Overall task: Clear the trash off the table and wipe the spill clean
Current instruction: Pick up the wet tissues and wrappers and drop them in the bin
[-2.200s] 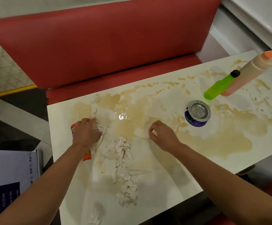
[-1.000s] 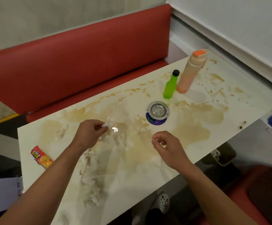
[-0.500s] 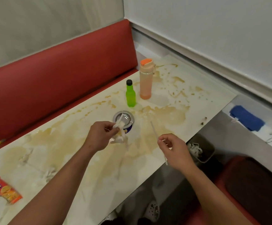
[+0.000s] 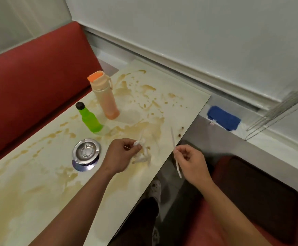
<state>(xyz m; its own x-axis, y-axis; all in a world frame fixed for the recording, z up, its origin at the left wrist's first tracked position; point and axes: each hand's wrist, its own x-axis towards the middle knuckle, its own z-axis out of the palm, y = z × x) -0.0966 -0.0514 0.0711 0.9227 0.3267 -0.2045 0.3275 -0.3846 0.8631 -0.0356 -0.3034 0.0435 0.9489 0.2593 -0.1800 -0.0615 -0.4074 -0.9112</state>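
Observation:
My left hand (image 4: 120, 156) pinches a wad of wet white tissue (image 4: 142, 153) above the table's front edge. My right hand (image 4: 190, 162) pinches a thin white straw (image 4: 173, 139), held upright just past the table edge. The cream table (image 4: 183, 102) is covered with a brown spill (image 4: 144, 128) in puddles and splashes.
An orange-capped bottle (image 4: 104, 96), a small green bottle (image 4: 88, 118) and a steel ashtray (image 4: 86, 152) on a purple disc stand on the table. A red bench (image 4: 31, 80) runs behind it. A blue cloth (image 4: 223, 118) lies on the ledge to the right. Below the edge are my leg and shoe.
Both hands lifted off the table's left part, the left carrying tissue and the right the straw, and moved right. My view swung right; the snack wrapper and tissue scraps dropped out of view.

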